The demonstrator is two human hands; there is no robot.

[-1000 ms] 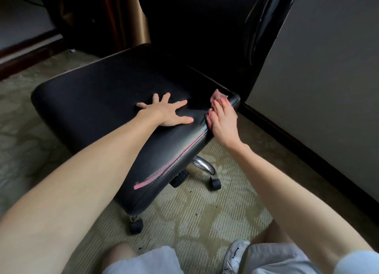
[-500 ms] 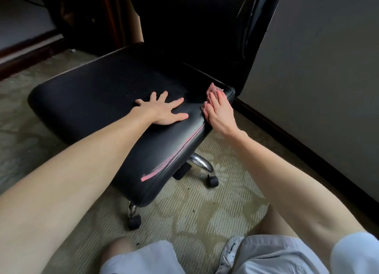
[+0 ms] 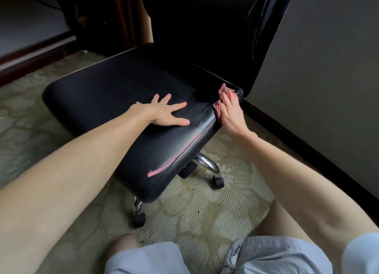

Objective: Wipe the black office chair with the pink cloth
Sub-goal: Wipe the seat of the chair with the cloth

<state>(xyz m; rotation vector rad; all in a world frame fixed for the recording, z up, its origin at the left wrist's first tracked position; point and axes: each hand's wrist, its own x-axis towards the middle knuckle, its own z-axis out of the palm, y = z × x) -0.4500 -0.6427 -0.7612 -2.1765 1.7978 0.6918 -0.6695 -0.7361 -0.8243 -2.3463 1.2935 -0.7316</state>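
Note:
The black office chair (image 3: 114, 89) stands in front of me, its leather seat wide and its backrest (image 3: 209, 27) rising at the far side. A pink streak (image 3: 164, 168) runs along the seam of the seat's right edge. My left hand (image 3: 168, 113) lies flat on the seat with fingers spread. My right hand (image 3: 230, 111) presses the pink cloth (image 3: 222, 90) against the seat's right side edge near the back corner. Only a crumpled bit of cloth shows above and beside my fingers.
Chrome legs (image 3: 207, 163) with black castors (image 3: 218, 182) carry the chair on a patterned green carpet (image 3: 205, 212). A grey wall with dark skirting (image 3: 297, 142) runs close on the right. A wooden desk leg (image 3: 121, 17) stands behind. My knees in grey shorts (image 3: 266, 257) are at the bottom.
My right hand with the cloth has slid a little along the seat's side edge towards the back corner. The left hand stays flat on the seat.

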